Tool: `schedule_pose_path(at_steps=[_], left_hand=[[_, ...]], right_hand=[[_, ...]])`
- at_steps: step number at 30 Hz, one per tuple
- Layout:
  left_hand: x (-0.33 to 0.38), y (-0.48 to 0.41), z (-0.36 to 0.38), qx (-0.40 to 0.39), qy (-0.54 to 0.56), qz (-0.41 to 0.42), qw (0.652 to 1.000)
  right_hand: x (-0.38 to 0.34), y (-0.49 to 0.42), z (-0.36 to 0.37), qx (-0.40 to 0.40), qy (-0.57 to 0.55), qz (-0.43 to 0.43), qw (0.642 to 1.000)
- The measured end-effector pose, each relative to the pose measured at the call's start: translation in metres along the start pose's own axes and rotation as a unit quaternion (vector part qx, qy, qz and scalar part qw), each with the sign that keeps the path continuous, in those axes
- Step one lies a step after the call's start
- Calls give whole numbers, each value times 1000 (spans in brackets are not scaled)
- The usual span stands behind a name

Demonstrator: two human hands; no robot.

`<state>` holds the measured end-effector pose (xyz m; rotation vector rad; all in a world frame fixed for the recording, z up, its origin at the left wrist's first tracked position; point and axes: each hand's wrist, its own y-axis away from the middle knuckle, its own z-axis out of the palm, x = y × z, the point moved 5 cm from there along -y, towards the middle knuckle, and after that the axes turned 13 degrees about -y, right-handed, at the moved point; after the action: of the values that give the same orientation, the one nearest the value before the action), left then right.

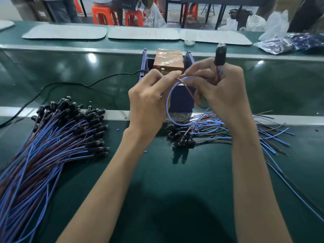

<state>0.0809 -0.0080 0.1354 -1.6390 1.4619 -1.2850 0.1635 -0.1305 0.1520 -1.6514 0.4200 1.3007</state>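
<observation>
You are at the lead-handling step, by my reading; your right hand (222,92) is clenched round the two leads just under the black lamp (220,54), whose body stands up above your fist, just right of the blue machine (182,97); your left hand (149,102) pinches the lead ends between thumb and fingertips, close in front of the machine's top; the blue lead (168,102) loops down in front of the machine, and the brown lead (188,90) crosses inside that loop. The next move likely calls for laying both ends side by side and steering them to the machine; its opening is hidden behind your hands, so go by feel.

Counted: one big heap (52,146) of wired lamps left of the machine, too many to number; one smaller heap (219,127) in front and right of it; one machine; one lamp in hand; two leads on it.
</observation>
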Motion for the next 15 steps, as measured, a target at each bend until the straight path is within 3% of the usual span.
schedule_pose_path(at_steps=[7,10,15], left_hand=[[-14,-6,-10,65,-97,-47,992],[-14,-2,-1,16,-81,-62,995],[-8,0,9,-71,12,-82,994]], right_hand=[[-9,-1,-24,127,44,-108,985],[-11,1,-31,198,55,-154,966],[-10,3,-32,211,99,-159,959]])
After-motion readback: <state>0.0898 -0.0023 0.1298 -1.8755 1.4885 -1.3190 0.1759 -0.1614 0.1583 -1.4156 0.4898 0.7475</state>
